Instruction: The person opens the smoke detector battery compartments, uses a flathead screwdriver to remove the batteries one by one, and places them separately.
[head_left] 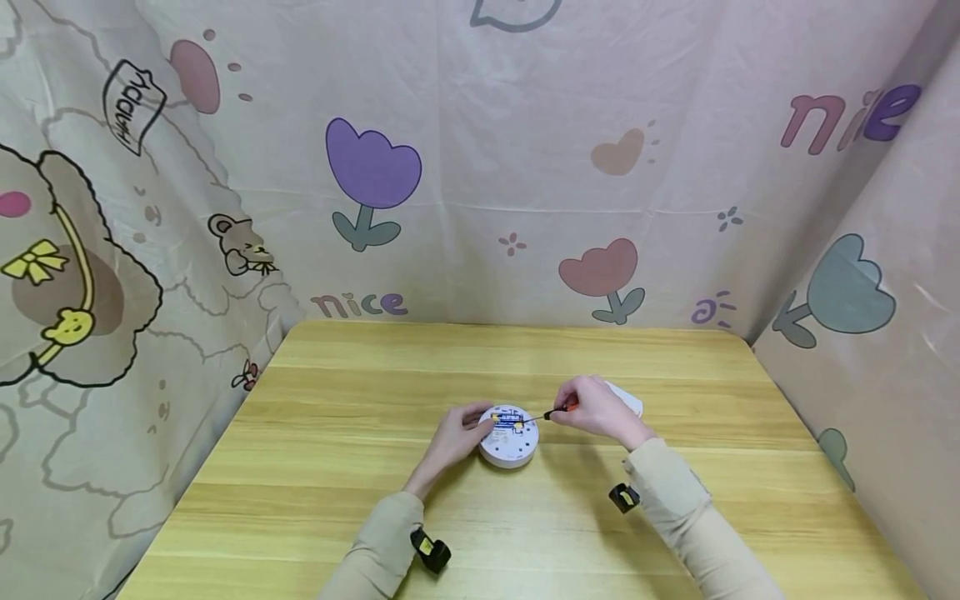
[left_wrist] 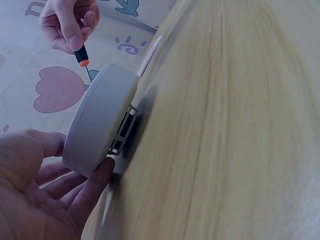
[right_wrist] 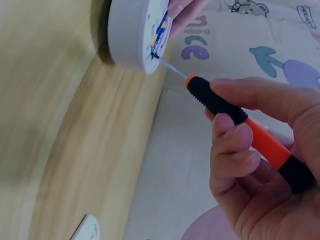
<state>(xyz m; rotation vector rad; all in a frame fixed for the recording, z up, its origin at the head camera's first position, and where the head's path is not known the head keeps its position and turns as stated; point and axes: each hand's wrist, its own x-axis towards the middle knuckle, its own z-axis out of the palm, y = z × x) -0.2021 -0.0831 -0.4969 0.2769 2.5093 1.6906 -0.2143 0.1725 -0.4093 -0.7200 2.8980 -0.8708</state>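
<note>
A round white smoke detector (head_left: 507, 450) is tilted with its back facing up, blue batteries (head_left: 507, 421) showing in a recess. My left hand (head_left: 452, 437) grips its left side, thumb at the edge of the face and fingers under the rim. A slatted vent (left_wrist: 123, 130) shows low on its underside in the left wrist view. In my right hand (head_left: 596, 406) is a screwdriver with an orange and black handle (right_wrist: 270, 142), pinched by thumb and fingers. Its thin shaft (right_wrist: 172, 68) reaches to the detector's face, the tip right at one end of the batteries.
A flat white piece with a rounded corner (head_left: 626, 400) lies on the wooden table (head_left: 360, 517) behind my right hand. Printed curtains (head_left: 480, 167) hang along the table's back and sides. Each sleeve carries a small black wrist camera (head_left: 431, 551).
</note>
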